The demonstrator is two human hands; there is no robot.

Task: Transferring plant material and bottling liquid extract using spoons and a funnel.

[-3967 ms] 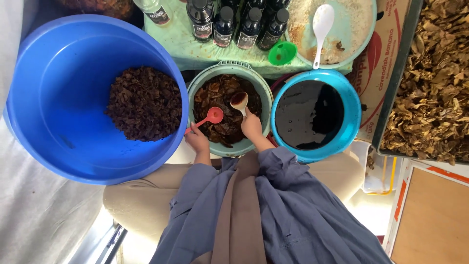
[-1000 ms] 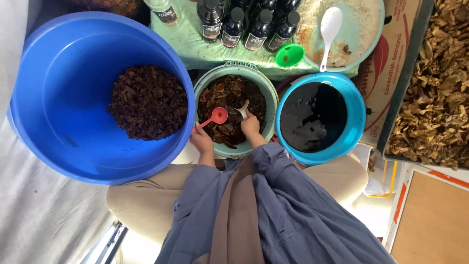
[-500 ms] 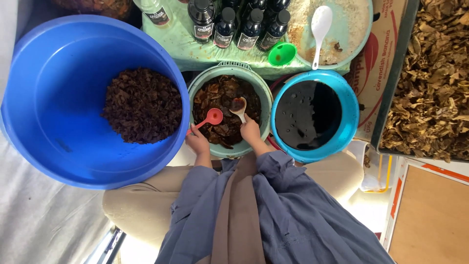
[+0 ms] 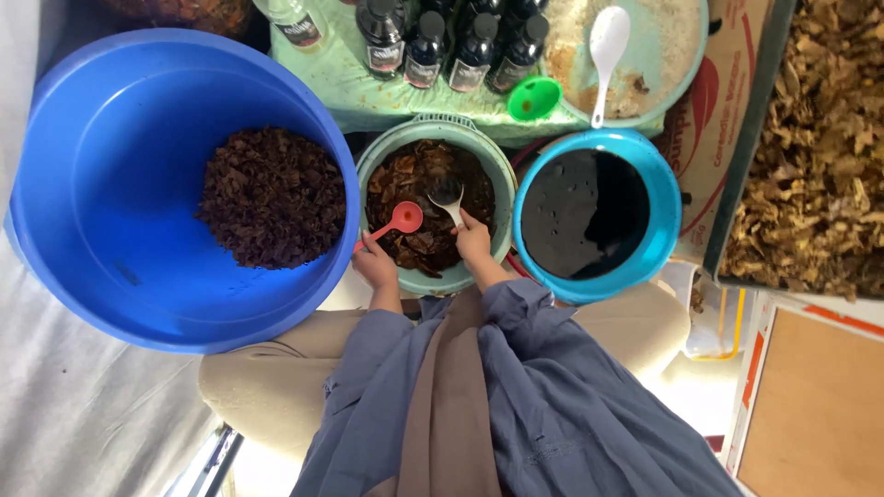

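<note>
While both hands sit at the green bowl's [image 4: 502,198] six o'clock rim, the left hand [image 4: 376,265] is clamped on a red spoon [image 4: 394,224] angled toward two o'clock and the right hand [image 4: 473,241] on a pale spoon [image 4: 447,197] angled toward eleven, their heads nearly meeting over the dark leaves [image 4: 419,184].

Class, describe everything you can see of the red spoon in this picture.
The red spoon is small and looks like plastic, with a round shallow bowl and a short straight handle. The left hand grips the handle's end at the green bowl's near rim. Its round end lies tilted over the dark wet leaves inside, beside the white spoon held by the right hand.
</note>
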